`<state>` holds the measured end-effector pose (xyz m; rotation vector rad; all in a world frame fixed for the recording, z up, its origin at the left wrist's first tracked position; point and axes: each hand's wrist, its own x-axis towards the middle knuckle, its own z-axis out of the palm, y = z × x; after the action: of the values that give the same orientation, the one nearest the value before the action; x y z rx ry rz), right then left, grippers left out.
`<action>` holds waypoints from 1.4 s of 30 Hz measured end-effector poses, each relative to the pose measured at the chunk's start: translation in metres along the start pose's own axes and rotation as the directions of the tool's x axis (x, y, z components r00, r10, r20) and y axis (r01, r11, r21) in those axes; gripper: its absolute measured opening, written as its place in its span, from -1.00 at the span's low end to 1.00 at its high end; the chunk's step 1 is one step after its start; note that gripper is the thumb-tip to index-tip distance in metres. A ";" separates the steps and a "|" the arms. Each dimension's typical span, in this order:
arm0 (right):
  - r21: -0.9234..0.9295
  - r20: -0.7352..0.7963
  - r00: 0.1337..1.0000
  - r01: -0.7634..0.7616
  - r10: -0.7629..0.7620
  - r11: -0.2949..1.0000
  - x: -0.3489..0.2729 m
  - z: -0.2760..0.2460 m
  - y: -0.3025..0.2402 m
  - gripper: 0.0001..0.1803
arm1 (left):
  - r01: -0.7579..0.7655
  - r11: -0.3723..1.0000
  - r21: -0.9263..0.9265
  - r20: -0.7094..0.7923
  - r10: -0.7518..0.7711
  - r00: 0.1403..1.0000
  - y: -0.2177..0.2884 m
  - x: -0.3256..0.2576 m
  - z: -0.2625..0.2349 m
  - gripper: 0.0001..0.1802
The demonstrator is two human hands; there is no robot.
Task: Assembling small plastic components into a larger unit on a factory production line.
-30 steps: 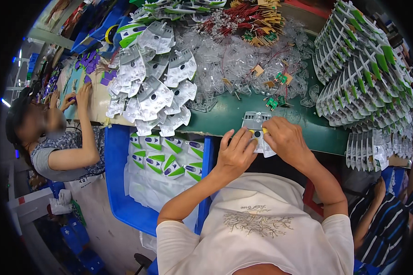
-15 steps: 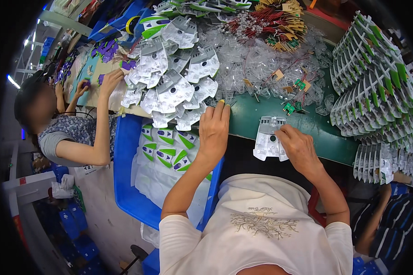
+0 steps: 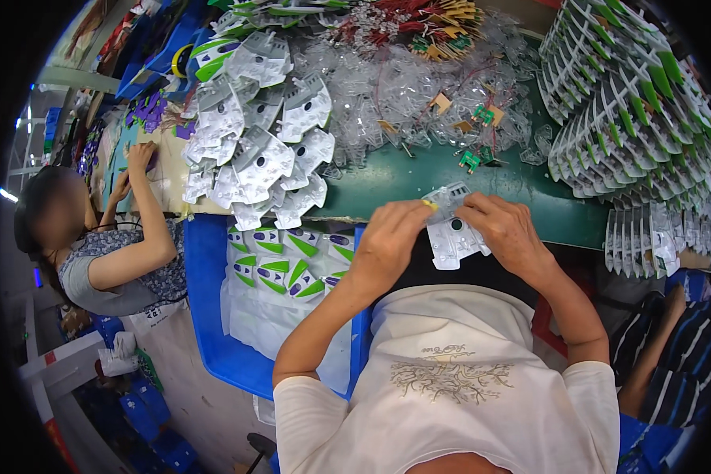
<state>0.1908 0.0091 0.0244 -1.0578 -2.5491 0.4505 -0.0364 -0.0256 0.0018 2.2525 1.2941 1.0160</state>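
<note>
A silver-grey plastic housing (image 3: 449, 246) with a round dark hole hangs over the front edge of the table, its inner side up. My right hand (image 3: 507, 235) is closed on its right edge. Fingers pinched together, my left hand (image 3: 391, 238) meets the housing's upper left edge; a yellow covering shows on one fingertip. Whatever the left fingers hold is hidden. Beyond my hands lies a heap of clear plastic pieces (image 3: 363, 103). Similar silver housings (image 3: 257, 162) are piled to the left.
Nested housings with green edges (image 3: 616, 118) stand stacked at right on the green table (image 3: 371, 186). Small green circuit boards (image 3: 470, 161) and red wires lie among the clear pieces. A blue bin (image 3: 213, 316) holds white-green shells (image 3: 272, 272). A co-worker (image 3: 126, 245) sits at left.
My left hand has moved right, from the edge of the clear pieces to the housing. The housing has tilted in my right hand. The view has shifted, and the co-worker's arm has moved.
</note>
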 end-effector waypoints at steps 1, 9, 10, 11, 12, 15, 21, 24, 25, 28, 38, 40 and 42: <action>0.002 0.019 1.000 -0.001 0.001 1.000 0.001 0.000 0.001 -0.71 | -0.011 1.000 -0.008 0.014 0.011 1.000 0.003 0.002 0.006 -0.61; 0.050 -0.108 0.994 0.037 -0.031 0.998 -0.006 0.014 0.008 -0.78 | -0.218 0.968 0.127 0.144 0.200 0.969 0.000 0.017 0.014 -0.70; 0.093 -0.124 0.992 0.007 0.005 0.996 -0.005 0.015 0.008 -0.82 | -0.209 0.966 0.152 0.160 0.184 0.970 0.001 0.018 0.015 -0.71; 0.136 -0.139 0.989 -0.023 0.042 0.990 -0.005 0.016 0.008 -0.86 | -0.200 0.964 0.176 0.177 0.168 0.970 0.002 0.018 0.016 -0.72; 0.139 -0.137 0.989 -0.027 0.046 0.990 -0.005 0.016 0.008 -0.86 | -0.199 0.965 0.173 0.181 0.168 0.969 0.002 0.018 0.016 -0.72; 0.192 -0.110 0.985 -0.114 0.137 0.975 -0.002 0.011 0.007 -0.90 | -0.211 0.961 0.180 0.161 0.182 0.970 -0.001 0.017 0.019 -0.73; 0.180 -0.051 0.976 -0.200 0.212 0.963 -0.013 -0.005 0.001 -0.75 | -0.002 0.989 -0.148 -0.091 -0.012 0.996 -0.005 0.003 0.043 -0.58; 0.225 -0.013 0.972 -0.226 0.235 0.948 -0.017 -0.010 -0.004 -0.68 | 0.012 0.980 -0.201 -0.062 -0.025 0.998 -0.008 0.006 0.043 -0.45; 0.217 -0.014 0.972 -0.228 0.236 0.949 -0.018 -0.008 -0.003 -0.66 | 0.001 0.973 -0.230 -0.018 -0.006 1.000 -0.008 0.010 0.041 -0.36; 0.203 -0.056 0.977 -0.192 0.207 0.960 -0.018 -0.011 -0.002 -0.69 | -0.024 0.972 -0.235 0.097 0.048 0.994 -0.009 0.019 0.033 -0.24; 0.391 -0.182 0.967 -0.095 0.178 0.915 -0.040 -0.025 -0.018 -0.69 | 0.036 0.987 -0.159 0.162 -0.010 0.987 0.004 0.015 0.032 -0.22; 0.256 -0.262 0.958 -0.051 0.120 0.965 -0.042 -0.010 -0.026 -0.70 | 0.041 0.985 -0.165 0.148 -0.016 0.989 0.004 0.013 0.034 -0.22; 0.035 -0.290 0.957 -0.021 0.031 0.999 -0.043 0.001 -0.031 -0.67 | 0.045 0.984 -0.170 0.135 -0.022 0.991 0.004 0.012 0.035 -0.21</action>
<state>0.1997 -0.0432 0.0287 -1.0613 -2.2647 0.3140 -0.0044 -0.0159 -0.0153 2.1213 1.1388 0.9127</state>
